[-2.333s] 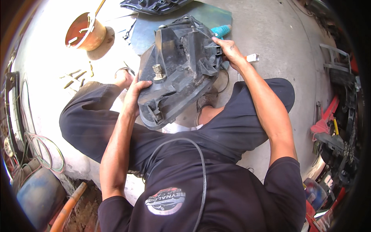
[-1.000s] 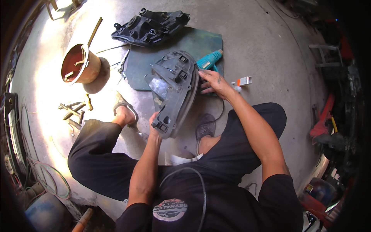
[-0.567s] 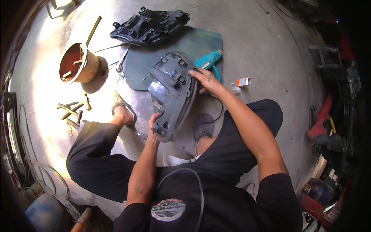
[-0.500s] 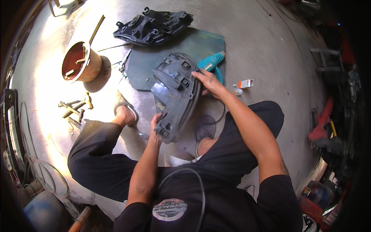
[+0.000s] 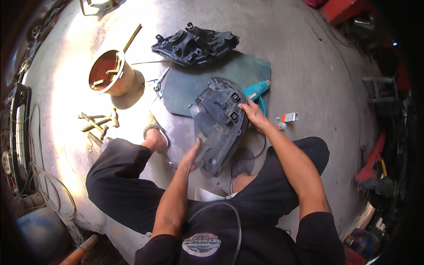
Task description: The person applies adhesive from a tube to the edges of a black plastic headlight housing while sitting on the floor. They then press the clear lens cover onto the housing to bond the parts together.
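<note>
Between my knees I hold a black car headlight (image 5: 223,132), its dusty back side with sockets and brackets turned up. My left hand (image 5: 191,155) grips the near left edge, thumb along the housing and the other fingers mostly hidden. On the far right edge, my right hand (image 5: 256,115) is closed with the thumb on top and fingers underneath. Just beyond that hand lies a teal heat gun (image 5: 255,91), partly covered by the headlight. A second black headlight (image 5: 196,47) rests at the far edge of a dark green board (image 5: 181,90).
A brown pot (image 5: 126,79) with a long handle and pieces inside stands far left. Several hammers (image 5: 99,123) lie nearer on the concrete floor. A small orange-and-white box (image 5: 290,117) sits beside a bulb (image 5: 281,126) at the right. Hoses (image 5: 53,194) coil at the left edge.
The headlight has tilted and turned slightly in my hands, showing more of its back. My left hand has shifted a little along its edge. The whole view has moved slightly.
</note>
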Demonstrator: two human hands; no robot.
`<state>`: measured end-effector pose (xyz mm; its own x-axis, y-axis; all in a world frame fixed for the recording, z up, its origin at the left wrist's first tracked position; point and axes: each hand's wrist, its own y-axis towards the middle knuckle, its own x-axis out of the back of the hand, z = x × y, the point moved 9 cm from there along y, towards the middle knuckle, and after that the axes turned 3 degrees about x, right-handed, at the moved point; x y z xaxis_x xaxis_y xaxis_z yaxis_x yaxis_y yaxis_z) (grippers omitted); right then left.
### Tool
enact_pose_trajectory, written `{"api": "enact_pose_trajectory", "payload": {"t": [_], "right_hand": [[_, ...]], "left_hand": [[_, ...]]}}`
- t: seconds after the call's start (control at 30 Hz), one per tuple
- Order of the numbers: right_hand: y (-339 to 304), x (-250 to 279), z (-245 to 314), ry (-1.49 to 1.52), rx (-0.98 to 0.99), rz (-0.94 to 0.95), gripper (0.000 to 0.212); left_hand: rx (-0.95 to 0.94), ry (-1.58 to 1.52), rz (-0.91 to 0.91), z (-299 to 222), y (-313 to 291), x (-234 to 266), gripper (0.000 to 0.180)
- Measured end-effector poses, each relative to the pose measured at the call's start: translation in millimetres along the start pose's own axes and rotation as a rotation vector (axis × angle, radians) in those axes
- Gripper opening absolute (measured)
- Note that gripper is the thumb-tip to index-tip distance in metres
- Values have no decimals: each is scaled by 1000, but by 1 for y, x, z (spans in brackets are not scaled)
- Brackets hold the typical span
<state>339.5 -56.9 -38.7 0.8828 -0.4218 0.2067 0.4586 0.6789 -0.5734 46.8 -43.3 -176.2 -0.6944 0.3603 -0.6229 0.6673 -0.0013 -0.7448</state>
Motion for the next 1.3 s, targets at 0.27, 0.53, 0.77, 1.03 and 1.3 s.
{"api": "enact_pose_trajectory", "payload": {"t": [0.27, 0.53, 0.77, 1.03, 1.3], "right_hand": [[20, 29, 5, -119, 169, -240, 89], [26, 13, 11, -322, 208, -260, 91], [17, 3, 15, -303, 222, -247, 91], [11, -4, 22, -291, 215, -205, 97], [12, -23, 19, -249, 233, -133, 106]], "left_hand": [[-58, 160, 30, -29, 15, -1, 92], [-60, 634, -374, -85, -7, 45, 96], [-608, 698, -487, -154, -46, -25, 72], [-633, 693, -419, -153, -61, -78, 67], [-764, 716, -498, -159, -62, -64, 71]]}}
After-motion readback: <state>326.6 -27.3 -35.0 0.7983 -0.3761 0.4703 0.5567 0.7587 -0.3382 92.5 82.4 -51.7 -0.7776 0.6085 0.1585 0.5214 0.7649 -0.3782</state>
